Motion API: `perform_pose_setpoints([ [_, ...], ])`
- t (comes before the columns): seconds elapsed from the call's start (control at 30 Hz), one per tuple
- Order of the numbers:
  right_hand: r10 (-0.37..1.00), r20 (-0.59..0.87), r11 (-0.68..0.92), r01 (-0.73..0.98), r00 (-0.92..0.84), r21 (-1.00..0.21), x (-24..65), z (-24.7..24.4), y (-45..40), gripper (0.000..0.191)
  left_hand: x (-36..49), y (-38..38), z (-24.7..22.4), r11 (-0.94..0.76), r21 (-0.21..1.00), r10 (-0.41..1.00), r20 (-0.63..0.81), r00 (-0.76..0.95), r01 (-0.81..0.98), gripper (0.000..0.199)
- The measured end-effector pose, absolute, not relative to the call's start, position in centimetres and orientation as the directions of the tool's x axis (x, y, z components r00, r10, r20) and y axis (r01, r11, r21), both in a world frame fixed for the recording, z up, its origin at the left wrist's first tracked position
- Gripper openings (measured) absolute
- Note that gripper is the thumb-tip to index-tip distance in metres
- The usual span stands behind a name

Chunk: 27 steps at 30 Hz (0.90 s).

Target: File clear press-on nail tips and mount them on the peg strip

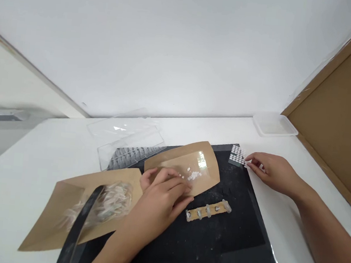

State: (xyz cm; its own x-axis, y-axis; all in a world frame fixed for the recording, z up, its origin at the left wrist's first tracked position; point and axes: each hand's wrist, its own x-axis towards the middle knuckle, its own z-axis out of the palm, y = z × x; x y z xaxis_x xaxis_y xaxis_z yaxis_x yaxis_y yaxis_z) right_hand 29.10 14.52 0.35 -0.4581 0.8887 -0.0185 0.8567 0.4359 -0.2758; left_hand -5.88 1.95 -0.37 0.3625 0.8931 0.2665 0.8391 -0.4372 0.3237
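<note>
My left hand point(164, 186) hangs over a folded kraft paper tray point(202, 175), its fingertips beside a small cluster of white pieces point(193, 175). Whether it holds one is hidden. My right hand point(271, 169) reaches the edge of a sheet of small white dots point(237, 155) lying at the far corner of a black mat point(233, 236). A second kraft tray point(62, 215) holds a heap of translucent slivers point(109, 203). A tan strip with several small clear and metallic pieces point(208, 210) lies on the mat, just right of my left hand.
A transparent plastic case with rows of grey pieces point(130, 152) stands behind the trays. A shallow white tray point(273, 125) sits at the back of the white table point(36, 155). A dark strap point(80, 217) crosses the near tray. Brown board point(335, 118) stands at right.
</note>
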Motion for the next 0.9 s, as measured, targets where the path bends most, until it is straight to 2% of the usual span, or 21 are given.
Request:
perform_pose_setpoints([
  [0.53,0.879,-0.030,0.445,0.843,-0.475,-0.302,29.1,0.3,14.5,0.026,-6.6,2.3,-0.7,-0.428,0.333,0.881,0.362,0.305,0.840,0.008],
  [0.73,0.877,-0.039,0.447,0.842,-0.480,-0.303,29.1,0.4,14.6,0.025,-6.6,2.3,-0.9,-0.432,0.384,0.871,0.412,0.268,0.816,0.013],
  [0.9,0.885,-0.033,0.433,0.846,-0.465,-0.312,29.1,0.4,14.6,0.027,-7.0,2.5,-0.8,-0.516,0.344,0.837,0.399,0.375,0.784,0.008],
])
